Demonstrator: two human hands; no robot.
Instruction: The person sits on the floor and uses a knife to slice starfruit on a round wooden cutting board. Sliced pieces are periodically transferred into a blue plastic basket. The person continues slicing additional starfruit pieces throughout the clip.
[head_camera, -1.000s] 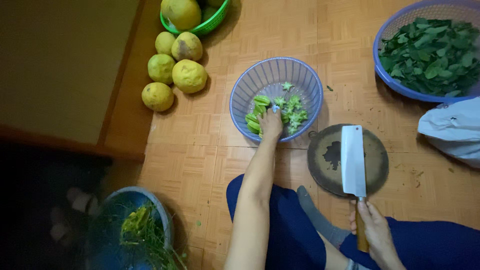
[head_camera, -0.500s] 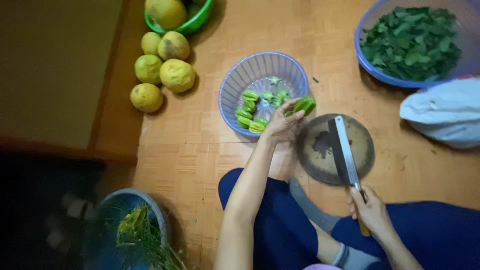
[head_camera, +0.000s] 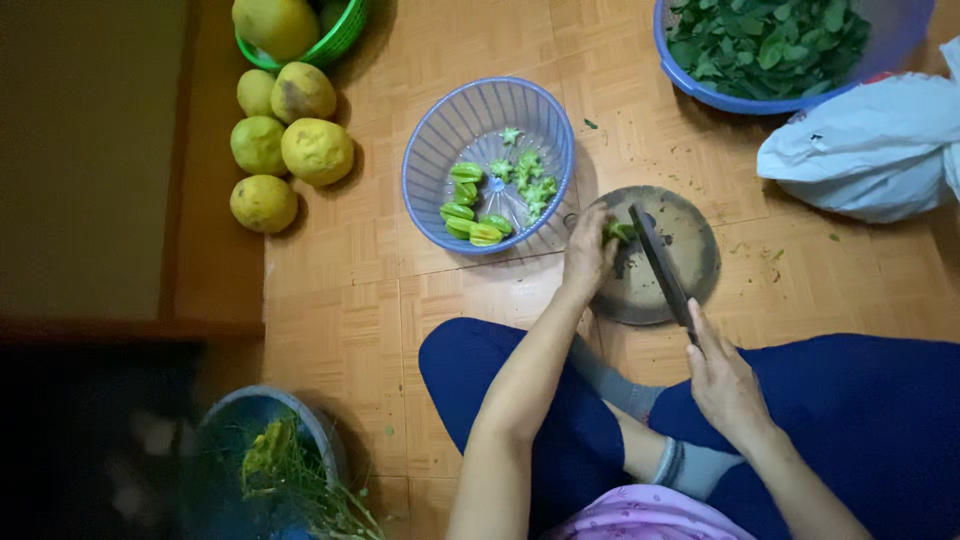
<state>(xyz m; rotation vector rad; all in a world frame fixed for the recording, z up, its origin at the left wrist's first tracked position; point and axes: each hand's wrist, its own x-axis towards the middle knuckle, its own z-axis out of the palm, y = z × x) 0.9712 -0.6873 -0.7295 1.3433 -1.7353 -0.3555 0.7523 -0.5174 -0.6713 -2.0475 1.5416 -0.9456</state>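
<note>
Your left hand (head_camera: 588, 252) pinches a green fruit (head_camera: 620, 232) on the round board (head_camera: 690, 250); your right hand (head_camera: 722, 378) grips the knife (head_camera: 660, 262). The lilac basket (head_camera: 440, 130) stands just beside, the white bag (head_camera: 870, 150) near.

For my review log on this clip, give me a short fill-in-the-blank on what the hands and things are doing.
1. The right hand holds a ____ over the round board.
2. The left hand pins a green fruit piece on the ____.
3. Cut star-shaped slices lie in the lilac ____.
4. The blue bowl at top right holds green ____.

Missing words: cleaver; board; basket; leaves
</note>
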